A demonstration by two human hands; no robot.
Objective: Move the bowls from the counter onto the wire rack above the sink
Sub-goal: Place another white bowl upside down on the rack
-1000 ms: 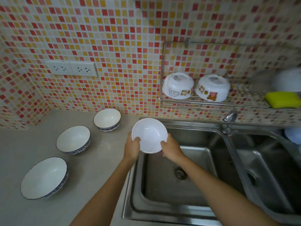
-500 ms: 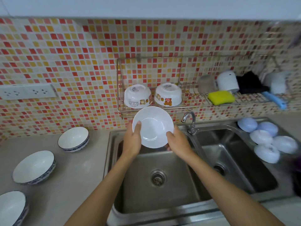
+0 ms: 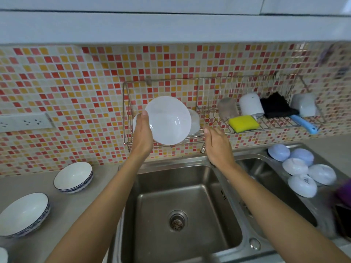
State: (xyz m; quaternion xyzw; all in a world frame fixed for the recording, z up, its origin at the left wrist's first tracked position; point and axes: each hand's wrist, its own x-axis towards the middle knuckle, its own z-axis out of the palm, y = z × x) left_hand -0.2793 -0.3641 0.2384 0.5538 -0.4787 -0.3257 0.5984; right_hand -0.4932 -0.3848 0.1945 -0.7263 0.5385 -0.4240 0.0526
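Note:
My left hand [image 3: 142, 132] grips a plain white bowl [image 3: 168, 120] by its left rim and holds it up, tilted, in front of the left end of the wire rack [image 3: 190, 81]. Behind it on the rack, the edge of an upturned white bowl [image 3: 194, 121] shows; another is mostly hidden by my hand. My right hand [image 3: 216, 145] hangs free to the right of the bowl, fingers apart, holding nothing. Two blue-rimmed bowls [image 3: 74, 176] [image 3: 23, 213] rest upright on the counter [image 3: 76, 205] at the left, and a third shows at the bottom left corner [image 3: 2, 254].
The rack's right part holds a yellow sponge [image 3: 243, 123], a white cup [image 3: 250, 106], a black cloth [image 3: 276, 107] and a blue-handled brush [image 3: 303, 123]. Below lies a double steel sink [image 3: 180, 205] with its tap behind my right hand. Several upturned pale bowls [image 3: 302, 171] sit at the right.
The white bowl has risen from above the sink up to the rack's left end. My right hand has let go of it; only the left hand holds it.

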